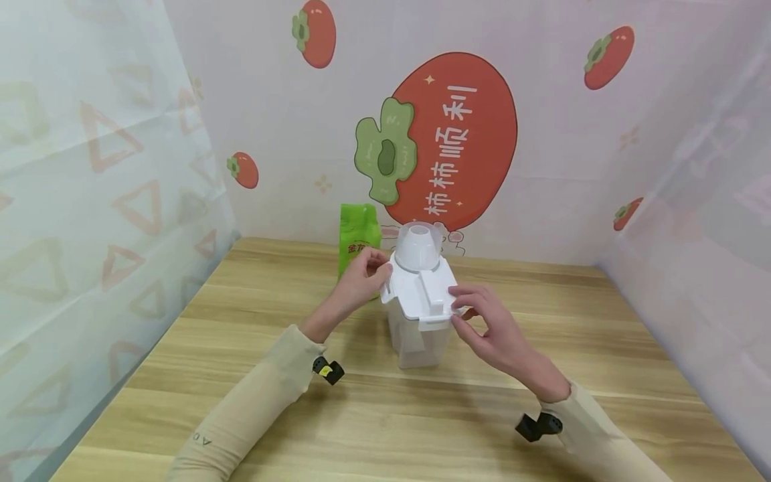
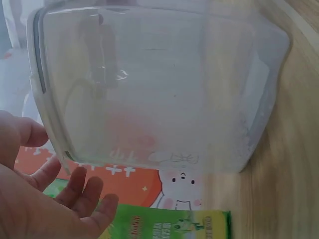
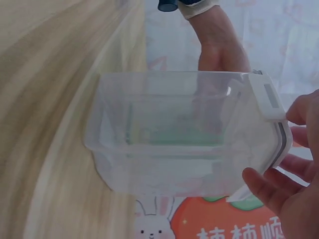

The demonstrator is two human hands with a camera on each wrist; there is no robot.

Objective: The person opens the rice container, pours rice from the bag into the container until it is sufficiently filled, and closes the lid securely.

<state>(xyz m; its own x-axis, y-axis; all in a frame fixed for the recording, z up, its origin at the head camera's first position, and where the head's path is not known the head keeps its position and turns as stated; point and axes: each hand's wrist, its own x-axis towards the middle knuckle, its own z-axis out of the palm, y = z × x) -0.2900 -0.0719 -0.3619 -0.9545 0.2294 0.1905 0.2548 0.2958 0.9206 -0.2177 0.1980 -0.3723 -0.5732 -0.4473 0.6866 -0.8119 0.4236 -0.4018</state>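
A clear plastic storage container (image 1: pixel 415 345) stands upright on the wooden table between my hands. Its white lid (image 1: pixel 412 294) carries a raised handle (image 1: pixel 431 292) and a white conical cup (image 1: pixel 418 247). My left hand (image 1: pixel 361 278) touches the lid's left edge with thumb and fingertips, the other fingers loosely spread in the left wrist view. On the opposite side, my right hand (image 1: pixel 490 328) has its relaxed fingertips at the right edge, the thumb close to the front corner. A front latch (image 3: pixel 268 97) lies against the container in the right wrist view.
Behind my left hand stands a green packet (image 1: pixel 355 234), partly hidden by the hand and container. A printed cloth backdrop (image 1: pixel 542 167) rises at the back of the table (image 1: pixel 289 294), with cloth walls on both sides.
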